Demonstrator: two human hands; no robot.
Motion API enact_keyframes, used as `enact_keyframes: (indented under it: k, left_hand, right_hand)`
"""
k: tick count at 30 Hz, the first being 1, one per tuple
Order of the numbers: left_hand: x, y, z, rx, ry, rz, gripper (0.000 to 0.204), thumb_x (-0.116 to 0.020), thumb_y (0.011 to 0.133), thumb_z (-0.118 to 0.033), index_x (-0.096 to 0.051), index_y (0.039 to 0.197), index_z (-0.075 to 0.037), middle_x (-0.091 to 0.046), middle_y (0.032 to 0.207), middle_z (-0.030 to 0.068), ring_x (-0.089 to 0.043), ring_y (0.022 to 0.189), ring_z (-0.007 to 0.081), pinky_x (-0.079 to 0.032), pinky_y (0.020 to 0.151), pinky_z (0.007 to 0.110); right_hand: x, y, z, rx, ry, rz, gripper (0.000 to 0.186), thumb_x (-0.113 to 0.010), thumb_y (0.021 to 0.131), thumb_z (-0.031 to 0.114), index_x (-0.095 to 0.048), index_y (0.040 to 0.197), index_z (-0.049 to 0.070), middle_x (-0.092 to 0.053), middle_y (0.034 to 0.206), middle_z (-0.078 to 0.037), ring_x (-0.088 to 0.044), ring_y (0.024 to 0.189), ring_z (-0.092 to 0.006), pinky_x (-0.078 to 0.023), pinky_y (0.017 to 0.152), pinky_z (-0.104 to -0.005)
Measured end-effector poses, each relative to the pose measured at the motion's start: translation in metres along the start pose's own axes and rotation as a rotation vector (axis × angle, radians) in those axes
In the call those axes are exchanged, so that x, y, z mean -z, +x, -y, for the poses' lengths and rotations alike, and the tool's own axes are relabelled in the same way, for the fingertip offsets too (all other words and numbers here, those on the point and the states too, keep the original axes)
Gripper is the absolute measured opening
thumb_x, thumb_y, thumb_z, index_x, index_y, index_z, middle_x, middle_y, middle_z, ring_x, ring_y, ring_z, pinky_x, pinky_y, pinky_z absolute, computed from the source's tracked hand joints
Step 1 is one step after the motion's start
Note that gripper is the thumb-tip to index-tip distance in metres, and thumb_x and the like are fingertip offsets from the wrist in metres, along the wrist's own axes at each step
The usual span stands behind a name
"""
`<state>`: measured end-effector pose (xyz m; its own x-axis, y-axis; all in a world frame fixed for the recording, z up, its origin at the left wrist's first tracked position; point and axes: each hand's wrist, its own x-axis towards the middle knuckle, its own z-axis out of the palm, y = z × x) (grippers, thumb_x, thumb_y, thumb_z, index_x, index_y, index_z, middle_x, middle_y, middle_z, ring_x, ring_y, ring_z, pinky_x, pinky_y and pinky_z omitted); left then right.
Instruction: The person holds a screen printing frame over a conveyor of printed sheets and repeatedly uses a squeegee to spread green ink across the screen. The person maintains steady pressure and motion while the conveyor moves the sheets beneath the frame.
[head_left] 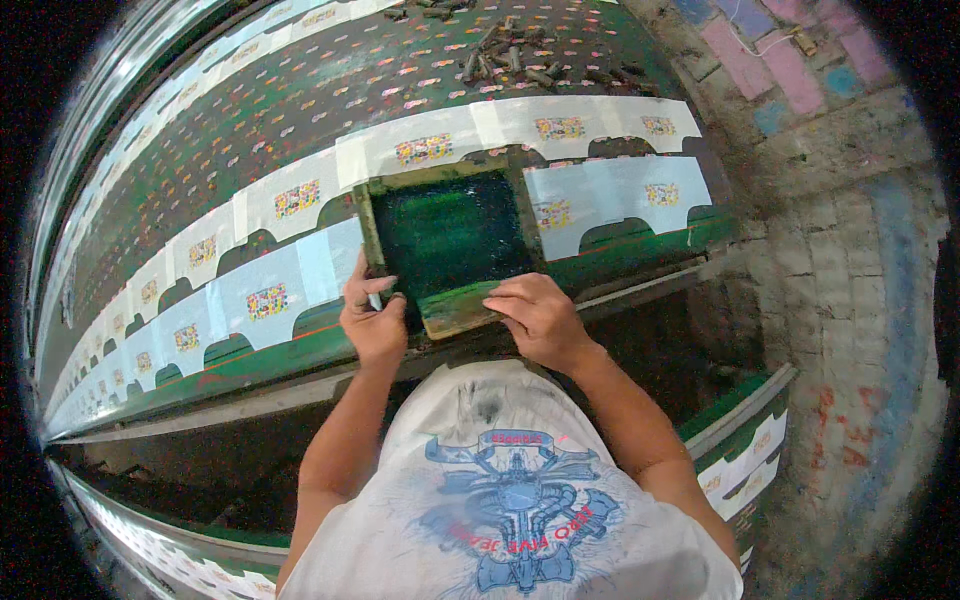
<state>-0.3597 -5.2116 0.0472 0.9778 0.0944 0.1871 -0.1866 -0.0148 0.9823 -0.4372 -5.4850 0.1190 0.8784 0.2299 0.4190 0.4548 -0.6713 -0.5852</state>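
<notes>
A screen-printing frame (368, 228) with dark, green-inked mesh lies over the row of pale printed fabric pieces on the long table. My left hand (375, 318) is closed round its near left corner, and a small white bit shows between the fingers. At the near end of the frame is a green-stained flat squeegee (458, 312), tilted toward me. The fingertips of my right hand (540, 318) are pinched on its right end. Pale blue fabric pieces (595, 195) with multicoloured prints lie to the right, and more pieces (268, 298) run off to the left.
A second row of white fabric pieces (440, 135) lies beyond the frame. Small dark cylindrical objects (520, 65) are heaped farther back among rows of little coloured prints. The table's near edge rail (640, 285) borders a dark gap, with another table (735, 430) behind me. Brick flooring (830, 290) is at right.
</notes>
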Motion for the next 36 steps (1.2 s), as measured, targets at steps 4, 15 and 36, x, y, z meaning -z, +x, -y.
enact_keyframes:
  k: [4,15,36]
  left_hand:
    - [-0.066,-0.012,0.016,0.034,0.048,-0.013,0.032,-0.073,0.077,0.015,-0.075,0.103,-0.003,-0.056,0.168,0.0273,-0.059,0.15,0.0312,-0.045,0.123,0.041]
    - [-0.16,-0.033,0.008,0.177,-0.067,-0.04,0.028,-0.071,0.079,0.019,-0.074,0.1,0.0,-0.053,0.171,0.0261,-0.058,0.152,0.0295,-0.046,0.122,0.04]
    - [-0.163,-0.036,0.009,0.237,-0.1,-0.037,0.027,-0.071,0.077,0.021,-0.073,0.095,0.0,-0.05,0.173,0.0277,-0.056,0.155,0.0316,-0.043,0.126,0.042]
  right_hand:
    - [0.044,-0.025,-0.044,-0.026,-0.028,-0.021,0.032,-0.079,0.085,-0.005,-0.082,0.115,0.006,-0.078,0.119,-0.011,-0.073,0.116,-0.0358,-0.058,0.103,-0.0492]
    - [0.115,-0.054,-0.114,0.039,0.078,-0.004,0.034,-0.076,0.084,-0.01,-0.082,0.115,0.003,-0.079,0.116,-0.015,-0.075,0.113,-0.0377,-0.06,0.1,-0.0502]
    - [0.129,-0.05,-0.135,0.116,0.174,0.023,0.043,-0.072,0.081,-0.005,-0.08,0.122,0.003,-0.076,0.12,-0.017,-0.073,0.114,-0.0395,-0.06,0.099,-0.0514]
